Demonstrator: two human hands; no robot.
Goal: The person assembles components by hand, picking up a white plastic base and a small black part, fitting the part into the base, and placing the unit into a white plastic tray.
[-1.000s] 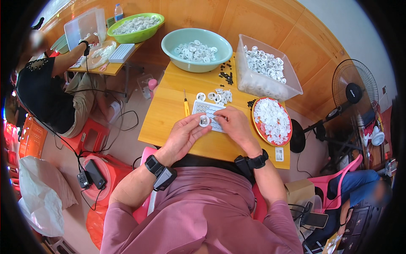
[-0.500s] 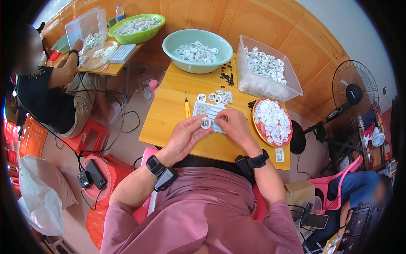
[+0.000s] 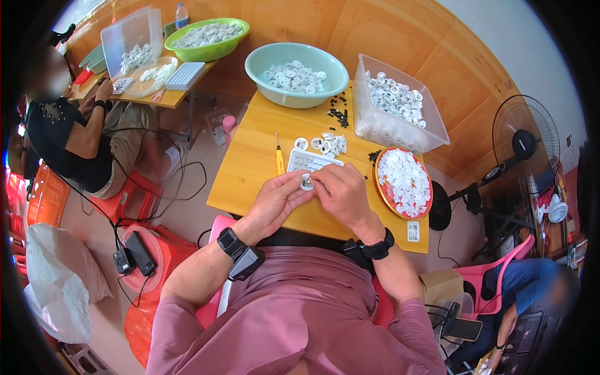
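Observation:
A small round white plastic part (image 3: 306, 182) is pinched between the thumb and fingers of my left hand (image 3: 279, 199). My right hand (image 3: 342, 194) is closed, its fingertips against that part's right side; whatever they grip is too small to make out. Just beyond my fingers lies a pale tray (image 3: 314, 160) with small round silvery pieces in rows, partly covered by my hands. To its left is a screwdriver (image 3: 280, 161) with a yellow handle. Several more round white parts (image 3: 329, 145) sit behind the tray.
Behind are a pale green basin (image 3: 255, 76) and a clear bin (image 3: 375, 130) of white parts. Small black pieces (image 3: 339, 117) lie between them. A red-rimmed plate (image 3: 379, 187) of white pieces stands right. A fan (image 3: 523, 144) stands beyond; a co-worker (image 3: 69, 140) sits left.
My right hand has moved left from over the tray to the round white part in my left hand. The co-worker's hand at left has drawn back from the clear box.

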